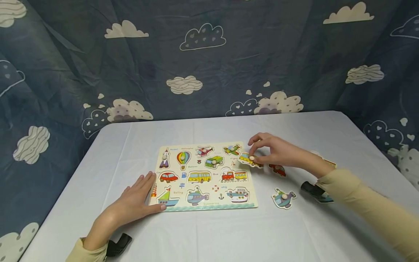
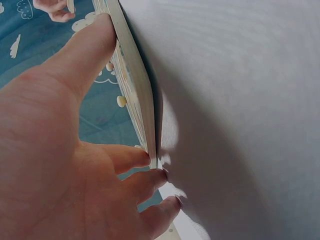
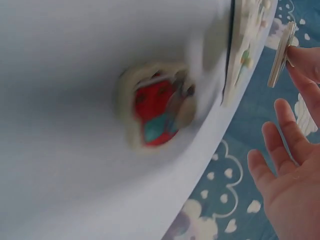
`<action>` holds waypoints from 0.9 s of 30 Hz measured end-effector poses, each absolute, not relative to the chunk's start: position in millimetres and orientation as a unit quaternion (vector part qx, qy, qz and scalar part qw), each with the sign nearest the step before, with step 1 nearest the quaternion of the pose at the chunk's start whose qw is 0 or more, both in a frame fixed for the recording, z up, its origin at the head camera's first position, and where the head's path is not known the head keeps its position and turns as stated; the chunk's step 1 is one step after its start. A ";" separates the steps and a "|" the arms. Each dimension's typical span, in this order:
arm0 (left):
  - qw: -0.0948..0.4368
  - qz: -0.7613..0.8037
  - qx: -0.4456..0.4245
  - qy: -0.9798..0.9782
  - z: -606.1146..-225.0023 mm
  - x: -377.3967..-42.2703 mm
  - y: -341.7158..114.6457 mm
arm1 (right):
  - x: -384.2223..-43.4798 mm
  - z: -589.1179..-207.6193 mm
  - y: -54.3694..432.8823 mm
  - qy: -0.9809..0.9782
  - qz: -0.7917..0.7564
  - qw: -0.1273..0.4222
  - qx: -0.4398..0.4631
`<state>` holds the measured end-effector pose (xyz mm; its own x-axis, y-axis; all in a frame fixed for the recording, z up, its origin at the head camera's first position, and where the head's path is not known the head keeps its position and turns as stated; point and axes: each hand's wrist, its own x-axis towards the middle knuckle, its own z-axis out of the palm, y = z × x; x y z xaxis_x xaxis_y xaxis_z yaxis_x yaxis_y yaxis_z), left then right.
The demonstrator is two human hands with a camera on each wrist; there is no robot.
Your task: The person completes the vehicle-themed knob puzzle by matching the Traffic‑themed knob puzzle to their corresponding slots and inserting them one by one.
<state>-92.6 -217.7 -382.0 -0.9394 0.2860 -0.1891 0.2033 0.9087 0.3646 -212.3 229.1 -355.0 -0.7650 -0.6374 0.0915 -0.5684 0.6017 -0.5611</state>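
My right hand (image 1: pixel 278 151) pinches a yellow bus puzzle piece (image 1: pixel 244 159) by its round knob, just above the right edge of a wooden peg puzzle board (image 1: pixel 196 187). Seen edge-on in the right wrist view, the bus piece (image 3: pixel 281 57) sits between thumb and fingertips, with the other fingers spread. My left hand (image 1: pixel 131 202) rests against the board's left edge, thumb at the front corner and fingers straight. Vehicle pictures cover the board, and several knobs (image 2: pixel 121 101) stick up in the left wrist view.
A red car piece (image 1: pixel 277 170) lies below my right hand. Nearer the front is a blue submarine-shaped piece (image 1: pixel 283 199). My right forearm partly hides two more pieces, one blue (image 1: pixel 324 199) and one farther back (image 1: pixel 328 162). A white cloth (image 1: pixel 212 236) covers the table.
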 end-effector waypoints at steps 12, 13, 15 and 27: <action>0.121 0.179 0.124 0.969 -380.5 -93.5 -217.5 | -218.2 -355.8 188.2 0.868 -0.307 0.091 -0.378; 0.121 0.179 0.124 0.969 -380.3 -93.6 -217.4 | -218.6 -356.1 184.7 0.867 -0.307 0.092 -0.383; 0.121 0.180 0.125 0.968 -380.3 -93.9 -217.5 | -219.0 -356.7 178.0 0.861 -0.307 0.093 -0.394; 0.123 0.178 0.124 0.968 -379.2 -92.9 -217.8 | -217.9 -359.4 139.6 0.842 -0.287 0.097 -0.446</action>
<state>-92.9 -217.8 -379.2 -0.9392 0.2835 -0.1937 0.1960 0.9059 0.3754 -217.9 139.6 -359.4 -0.5832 -0.8071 0.0924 -0.6953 0.4371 -0.5705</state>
